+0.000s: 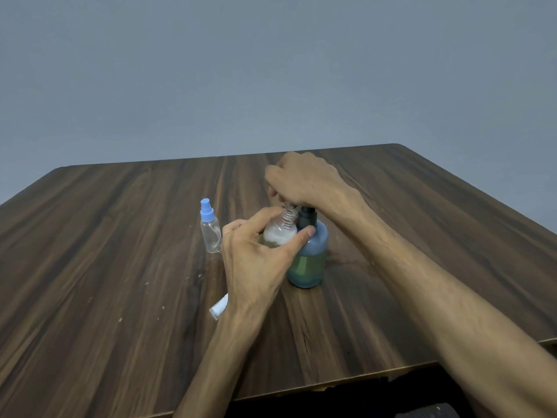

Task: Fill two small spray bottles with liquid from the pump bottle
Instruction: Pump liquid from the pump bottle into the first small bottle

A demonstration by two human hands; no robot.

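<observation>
Plain room, wooden table (120,236), grey wall (271,70)

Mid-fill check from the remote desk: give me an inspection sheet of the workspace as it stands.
Surface: dark wood-grain table, a few pale specks on it.
Job's things: open spray bottle holds foamy liquid, its neck beside the pump bottle top; second spray bottle stands upright, blue cap on, looks empty.
Clutter: small white and blue piece lying near the left wrist, likely the removed sprayer top.
Hands: left hand grips the open spray bottle; right hand rests on the pump head, fingers curled over it.
Cables: nothing seen.
Surroundings: plain grey wall behind.
</observation>
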